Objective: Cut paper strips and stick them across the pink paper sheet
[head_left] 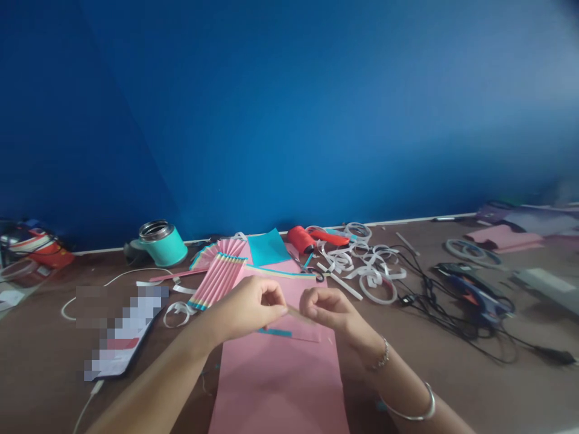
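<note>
My left hand is pinched on one end of a thin, narrow pale strip. The strip runs across to my right hand, whose fingers are closed at its other end. Both hands hover over pink paper, on which a short blue strip lies just below my left fingers. Pleated pink paper with blue and yellow edges rests beyond my left hand, against a fanned pleated piece. A blue paper sheet lies behind the hands, near scissors.
A phone and a teal cup are on the left. Tangled white strips and a red object lie behind my right hand. Farther right are black cables and a blue glue gun. A blue wall stands behind.
</note>
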The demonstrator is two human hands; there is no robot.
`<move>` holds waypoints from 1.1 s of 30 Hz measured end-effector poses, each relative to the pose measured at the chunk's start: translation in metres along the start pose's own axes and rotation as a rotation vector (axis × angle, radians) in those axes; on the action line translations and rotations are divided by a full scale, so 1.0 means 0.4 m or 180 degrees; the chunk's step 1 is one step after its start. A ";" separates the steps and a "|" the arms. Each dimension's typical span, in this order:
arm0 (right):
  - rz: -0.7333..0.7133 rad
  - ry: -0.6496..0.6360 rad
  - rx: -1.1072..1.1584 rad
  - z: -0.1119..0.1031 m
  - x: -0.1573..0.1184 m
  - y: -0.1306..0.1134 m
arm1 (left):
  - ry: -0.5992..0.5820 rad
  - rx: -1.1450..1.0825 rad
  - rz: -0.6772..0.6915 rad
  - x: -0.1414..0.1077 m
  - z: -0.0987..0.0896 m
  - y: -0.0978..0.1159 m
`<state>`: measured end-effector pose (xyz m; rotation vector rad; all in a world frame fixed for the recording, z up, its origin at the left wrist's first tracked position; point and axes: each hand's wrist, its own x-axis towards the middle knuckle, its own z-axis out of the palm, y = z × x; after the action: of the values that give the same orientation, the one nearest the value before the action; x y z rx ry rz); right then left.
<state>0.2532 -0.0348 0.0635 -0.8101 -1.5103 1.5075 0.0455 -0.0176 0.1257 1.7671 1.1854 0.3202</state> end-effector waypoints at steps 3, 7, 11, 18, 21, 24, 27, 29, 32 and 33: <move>0.0300 0.0087 0.0072 -0.023 -0.006 0.000 | -0.0023 -0.0222 -0.0029 0.017 0.011 -0.015; 0.0803 -0.0398 -0.0257 -0.043 -0.010 -0.001 | -0.0106 -0.0290 -0.0139 0.039 0.020 -0.052; 0.1498 -0.0586 -0.1142 -0.053 -0.005 0.004 | -0.0344 -0.0357 -0.0265 0.056 0.041 -0.095; 0.1764 -0.0865 -0.2046 -0.081 0.000 0.001 | -0.0360 -0.0647 -0.0526 0.069 0.117 -0.117; 0.2013 -0.0929 -0.2104 -0.093 -0.004 0.006 | -0.0400 -0.0483 -0.0607 0.072 0.142 -0.136; 0.2004 -0.1004 -0.2128 -0.102 -0.005 0.020 | -0.0249 -0.0149 -0.0597 0.074 0.156 -0.161; 0.1840 -0.1091 -0.2144 -0.106 -0.003 0.036 | -0.0029 0.0176 -0.0580 0.075 0.162 -0.167; 0.1753 -0.1113 -0.2200 -0.106 -0.002 0.044 | 0.0009 0.0254 -0.0541 0.075 0.165 -0.162; 0.1769 -0.1104 -0.2282 -0.107 -0.004 0.051 | 0.0000 0.0168 -0.0472 0.078 0.168 -0.155; 0.1806 -0.1101 -0.2299 -0.107 -0.006 0.051 | 0.0005 0.0115 -0.0446 0.080 0.169 -0.155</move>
<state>0.2900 -0.0159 0.0399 -1.5575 -2.2741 1.5411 0.0693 -0.0242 0.0318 1.7043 1.3156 0.2186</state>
